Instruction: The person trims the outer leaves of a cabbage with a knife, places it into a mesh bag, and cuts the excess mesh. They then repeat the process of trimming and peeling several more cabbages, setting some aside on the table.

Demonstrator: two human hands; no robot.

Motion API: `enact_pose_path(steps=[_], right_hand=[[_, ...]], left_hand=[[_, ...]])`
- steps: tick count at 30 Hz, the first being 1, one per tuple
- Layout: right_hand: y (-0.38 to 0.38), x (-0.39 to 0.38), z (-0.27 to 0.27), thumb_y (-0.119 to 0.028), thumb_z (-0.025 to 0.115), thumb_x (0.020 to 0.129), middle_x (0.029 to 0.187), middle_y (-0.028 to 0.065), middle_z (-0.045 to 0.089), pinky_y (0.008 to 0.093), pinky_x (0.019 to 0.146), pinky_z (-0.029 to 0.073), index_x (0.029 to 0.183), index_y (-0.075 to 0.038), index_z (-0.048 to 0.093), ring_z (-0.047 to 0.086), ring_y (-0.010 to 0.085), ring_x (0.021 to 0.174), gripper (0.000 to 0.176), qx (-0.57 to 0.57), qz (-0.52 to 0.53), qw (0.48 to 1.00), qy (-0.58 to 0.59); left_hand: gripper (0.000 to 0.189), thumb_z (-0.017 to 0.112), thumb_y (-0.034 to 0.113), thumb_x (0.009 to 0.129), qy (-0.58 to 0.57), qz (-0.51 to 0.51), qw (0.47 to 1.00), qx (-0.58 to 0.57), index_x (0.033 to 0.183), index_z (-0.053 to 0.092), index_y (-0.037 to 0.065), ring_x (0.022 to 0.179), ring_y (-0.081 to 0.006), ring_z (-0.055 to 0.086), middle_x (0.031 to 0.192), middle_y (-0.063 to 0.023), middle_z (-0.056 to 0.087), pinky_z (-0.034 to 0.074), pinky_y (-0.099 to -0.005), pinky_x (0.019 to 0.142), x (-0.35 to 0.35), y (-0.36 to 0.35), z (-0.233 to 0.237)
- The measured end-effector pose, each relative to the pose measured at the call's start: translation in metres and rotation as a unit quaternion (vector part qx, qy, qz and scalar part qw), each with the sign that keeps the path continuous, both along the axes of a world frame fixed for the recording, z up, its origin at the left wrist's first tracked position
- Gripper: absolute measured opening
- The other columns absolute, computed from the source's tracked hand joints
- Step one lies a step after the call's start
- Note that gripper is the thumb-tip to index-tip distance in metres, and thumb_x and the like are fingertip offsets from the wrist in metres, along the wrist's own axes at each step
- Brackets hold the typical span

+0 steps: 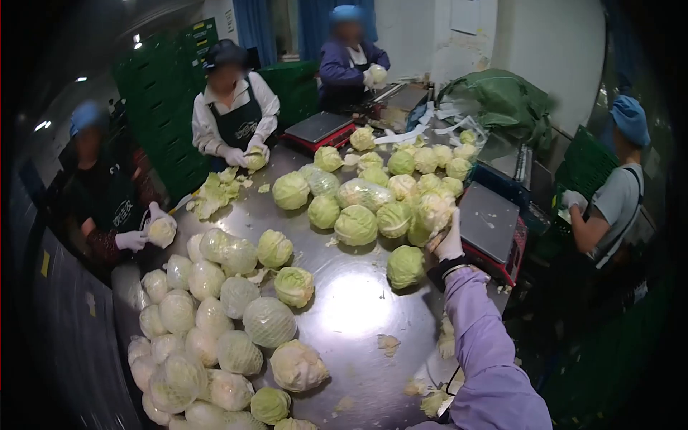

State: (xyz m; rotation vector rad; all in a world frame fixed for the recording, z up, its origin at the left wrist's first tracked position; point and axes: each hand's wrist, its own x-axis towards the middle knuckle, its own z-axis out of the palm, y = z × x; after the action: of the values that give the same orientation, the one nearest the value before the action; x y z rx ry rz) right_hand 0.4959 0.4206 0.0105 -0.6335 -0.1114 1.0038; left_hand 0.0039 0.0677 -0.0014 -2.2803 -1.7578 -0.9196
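My right hand (449,245), in a white glove and lavender sleeve, reaches to the right side of the table. Its fingers are closed around the side of a pale cabbage (434,206) at the near edge of a pile. Part of the grip is hidden behind the cabbage and the wrist. Just left of the hand, a green cabbage (405,267) sits by itself on the metal table (358,351). Behind the held one lie more green cabbages, such as a large one (355,225), and a plastic-wrapped one (364,194). My left hand is out of view.
A red scale (489,218) stands right of my hand, another scale (319,129) at the back. Wrapped cabbages (269,322) fill the left side. Loose leaves (217,192) lie at the far left. Several co-workers (233,115) stand around the table, and green crates (152,115) are stacked behind.
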Motion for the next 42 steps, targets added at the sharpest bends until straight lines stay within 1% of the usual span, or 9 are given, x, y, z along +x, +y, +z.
enact_pose_path(steps=[8,11,14,17,20,22,32,38,42], right_hand=[[0.048,0.003,0.007,-0.052,0.059,0.088,0.106,0.0130,0.059,0.0229,0.056,0.045,0.132,-0.001,0.041,0.054,0.0119,0.068,0.069,-0.051,0.036,0.972,-0.228],[0.034,-0.079,0.035,-0.045,0.061,0.087,0.073,-0.0002,0.062,0.0167,0.043,0.041,0.112,-0.001,0.060,0.054,0.0078,0.055,0.051,-0.128,0.239,0.903,-0.333],[0.040,-0.162,0.014,-0.042,0.058,0.090,0.102,0.0113,0.062,0.0271,0.073,0.048,0.118,0.001,0.056,0.059,0.0129,0.079,0.051,-0.133,0.392,0.769,-0.488],[0.038,-0.231,-0.015,-0.038,0.069,0.082,0.083,0.0060,0.064,0.0211,0.048,0.045,0.131,-0.002,0.047,0.060,0.0089,0.059,0.065,-0.083,0.488,0.685,-0.535],[0.044,-0.269,-0.060,-0.038,0.076,0.075,0.087,0.0052,0.065,0.0215,0.051,0.046,0.125,-0.003,0.054,0.059,0.0083,0.061,0.065,-0.065,0.367,0.698,-0.612],[0.043,-0.271,-0.047,-0.038,0.077,0.074,0.088,0.0059,0.066,0.0215,0.053,0.047,0.127,-0.004,0.052,0.060,0.0092,0.061,0.069,-0.131,0.417,0.747,-0.500],[-0.101,-0.219,0.000,-0.054,0.054,0.089,0.054,-0.0036,0.052,0.0218,0.036,0.040,0.090,-0.012,0.061,0.047,0.0076,0.041,0.042,-0.247,0.442,0.846,-0.170],[-0.243,-0.182,0.003,-0.057,0.048,0.091,0.051,-0.0038,0.048,0.0196,0.024,0.030,0.092,-0.008,0.061,0.035,0.0068,0.027,0.051,-0.308,0.531,0.768,-0.185],[-0.339,-0.182,-0.001,-0.057,0.044,0.093,0.054,0.0001,0.051,0.0203,0.025,0.032,0.092,-0.008,0.059,0.041,0.0086,0.029,0.051,-0.304,0.563,0.745,-0.188]], left_hand=[[0.027,0.050,0.017,0.091,-0.040,0.061,0.997,-0.002,0.108,0.061,-0.001,0.103,-0.0387,0.056,0.111,-0.0187,0.060,0.045,-0.0484,0.090,-0.001,-0.003,-0.020],[0.027,0.048,0.018,0.091,-0.055,0.073,0.994,0.056,0.107,0.061,-0.001,0.100,-0.0387,0.057,0.109,-0.0174,0.061,0.047,-0.0484,0.088,-0.005,-0.004,-0.043],[0.028,0.049,0.017,0.090,-0.136,0.089,0.985,0.050,0.104,0.062,-0.003,0.097,-0.0375,0.060,0.106,-0.0186,0.062,0.048,-0.0471,0.087,-0.013,-0.025,-0.087],[0.029,0.051,0.017,0.088,-0.001,0.048,0.999,0.024,0.103,0.062,-0.005,0.096,-0.0352,0.061,0.105,-0.0215,0.062,0.049,-0.0439,0.085,-0.019,-0.015,-0.052],[0.029,0.052,0.018,0.088,-0.076,0.054,0.994,0.061,0.105,0.062,-0.004,0.095,-0.0331,0.061,0.104,-0.0218,0.061,0.050,-0.0399,0.082,-0.008,0.014,-0.023],[0.028,0.053,0.014,0.091,0.015,-0.026,0.952,0.303,0.113,0.059,-0.002,0.096,-0.0278,0.060,0.109,-0.0174,0.061,0.049,-0.0342,0.083,-0.001,0.049,-0.008],[0.040,0.063,0.019,0.084,-0.152,0.068,0.986,0.028,0.120,0.055,0.004,0.111,-0.0342,0.052,0.116,-0.0144,0.058,0.039,-0.0447,0.096,-0.019,-0.018,-0.050],[0.053,0.070,0.024,0.077,-0.216,0.075,0.973,-0.045,0.124,0.051,0.009,0.118,-0.0376,0.046,0.119,-0.0112,0.054,0.032,-0.0519,0.102,-0.018,-0.024,-0.046],[0.076,0.077,0.036,0.071,-0.115,-0.196,0.962,-0.153,0.134,0.044,0.008,0.126,-0.0425,0.038,0.131,-0.0149,0.048,0.026,-0.0568,0.105,0.007,-0.027,0.020]])
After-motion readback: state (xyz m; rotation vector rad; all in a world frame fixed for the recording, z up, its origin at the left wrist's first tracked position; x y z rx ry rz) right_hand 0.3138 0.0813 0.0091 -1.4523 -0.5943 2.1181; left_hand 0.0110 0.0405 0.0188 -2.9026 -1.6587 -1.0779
